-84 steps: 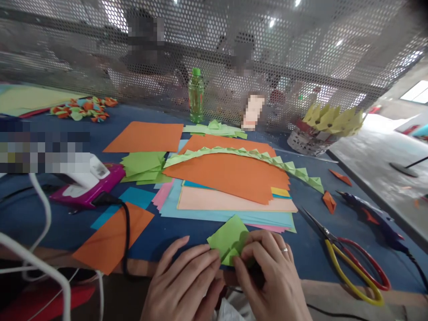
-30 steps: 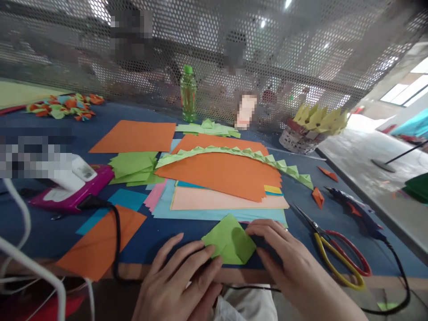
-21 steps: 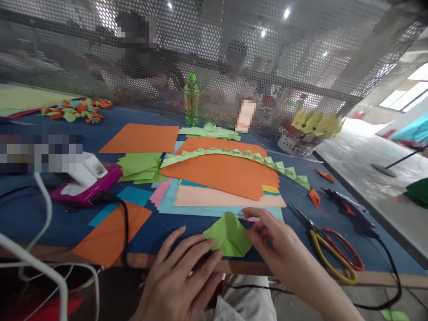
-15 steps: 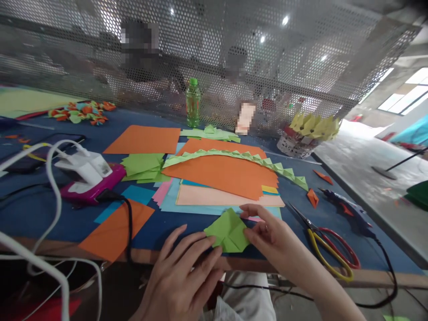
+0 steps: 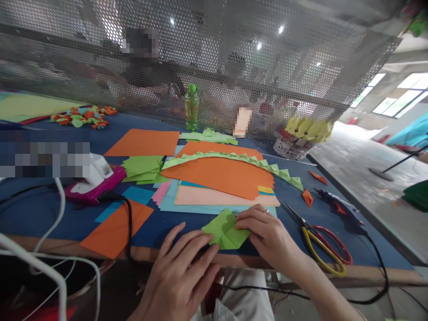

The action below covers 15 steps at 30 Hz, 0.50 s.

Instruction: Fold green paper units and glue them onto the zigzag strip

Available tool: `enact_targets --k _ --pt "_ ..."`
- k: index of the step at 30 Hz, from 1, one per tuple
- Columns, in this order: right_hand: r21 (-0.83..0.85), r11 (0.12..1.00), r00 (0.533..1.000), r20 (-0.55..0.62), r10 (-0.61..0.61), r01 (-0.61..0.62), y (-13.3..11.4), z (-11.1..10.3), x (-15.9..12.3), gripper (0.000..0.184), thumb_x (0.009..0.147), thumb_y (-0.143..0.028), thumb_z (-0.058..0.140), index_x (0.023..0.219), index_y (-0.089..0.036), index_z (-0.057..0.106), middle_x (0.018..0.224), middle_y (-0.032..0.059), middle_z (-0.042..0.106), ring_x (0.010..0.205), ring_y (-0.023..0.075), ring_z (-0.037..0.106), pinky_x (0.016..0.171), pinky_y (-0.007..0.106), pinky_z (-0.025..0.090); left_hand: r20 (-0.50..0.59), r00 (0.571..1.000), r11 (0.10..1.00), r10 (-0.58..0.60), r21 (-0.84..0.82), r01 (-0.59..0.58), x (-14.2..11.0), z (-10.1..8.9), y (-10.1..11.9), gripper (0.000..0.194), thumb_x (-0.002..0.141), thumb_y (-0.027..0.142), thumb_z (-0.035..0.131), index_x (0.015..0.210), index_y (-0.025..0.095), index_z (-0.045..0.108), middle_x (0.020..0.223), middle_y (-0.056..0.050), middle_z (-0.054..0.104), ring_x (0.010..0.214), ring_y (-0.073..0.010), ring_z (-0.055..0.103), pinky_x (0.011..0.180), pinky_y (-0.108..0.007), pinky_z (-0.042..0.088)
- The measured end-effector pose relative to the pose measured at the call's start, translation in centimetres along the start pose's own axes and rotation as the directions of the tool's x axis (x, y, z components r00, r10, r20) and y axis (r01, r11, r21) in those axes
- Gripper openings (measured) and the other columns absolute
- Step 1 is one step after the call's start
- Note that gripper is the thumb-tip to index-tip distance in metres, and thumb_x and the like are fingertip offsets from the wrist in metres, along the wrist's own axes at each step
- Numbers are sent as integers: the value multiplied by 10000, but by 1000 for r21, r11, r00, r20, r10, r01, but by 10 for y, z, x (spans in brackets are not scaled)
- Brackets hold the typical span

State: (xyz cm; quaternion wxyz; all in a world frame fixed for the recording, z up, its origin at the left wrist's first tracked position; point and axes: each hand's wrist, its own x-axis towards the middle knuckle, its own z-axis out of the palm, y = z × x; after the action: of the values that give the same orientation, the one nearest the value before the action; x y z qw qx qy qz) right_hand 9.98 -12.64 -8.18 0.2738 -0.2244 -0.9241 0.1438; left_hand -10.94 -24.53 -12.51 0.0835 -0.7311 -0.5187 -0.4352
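A creased green paper square (image 5: 224, 229) lies at the table's front edge between my two hands. My left hand (image 5: 182, 263) has its fingers spread, with the fingertips resting on the paper's lower left side. Fingers bent, my right hand (image 5: 267, 229) grips the paper's right corner, which is partly hidden under them. Just behind lie stacked coloured sheets (image 5: 214, 196), orange sheets (image 5: 217, 171) and a curved strip of folded light green points (image 5: 214, 154). More green squares (image 5: 143, 167) are piled to the left.
Scissors (image 5: 321, 245) and a blue glue gun (image 5: 341, 207) lie right of my hand, its cord trailing over the edge. A magenta power strip (image 5: 96, 187) with cables sits left. Behind stand a green bottle (image 5: 191, 109) and a container with yellow folded points (image 5: 301, 138).
My right hand has moved up and left over the paper's right corner, its fingers now closed on it. My left hand stays nearly in place. The camera view has shifted slightly.
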Motion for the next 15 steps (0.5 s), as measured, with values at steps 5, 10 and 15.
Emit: enact_targets --k 5,10,15 --pt "-281 953 993 67 -100 116 -19 -2 -17 239 1000 -129 474 1025 -190 704 1017 39 751 956 217 618 859 380 521 3 999 995 45 93 -45 3 -2 6 174 928 202 632 1061 179 741 1122 -56 754 1084 -202 661 1141 -400 356" --pt "-436 886 986 25 -163 157 -39 2 -31 443 1071 -189 274 1023 -141 712 1006 51 765 920 220 634 842 368 476 35 997 997 67 42 -69 -9 10 17 197 944 151 571 1056 178 732 1106 -39 759 1073 -164 665 1180 -372 326" --pt "-391 902 983 43 -179 182 -40 3 -34 404 1065 -183 312 1030 -175 715 994 22 774 894 196 647 854 344 452 -40 992 992 120 29 -119 -22 25 14 275 961 114 483 1061 185 730 1136 -49 751 1114 -163 653 1202 -402 305"
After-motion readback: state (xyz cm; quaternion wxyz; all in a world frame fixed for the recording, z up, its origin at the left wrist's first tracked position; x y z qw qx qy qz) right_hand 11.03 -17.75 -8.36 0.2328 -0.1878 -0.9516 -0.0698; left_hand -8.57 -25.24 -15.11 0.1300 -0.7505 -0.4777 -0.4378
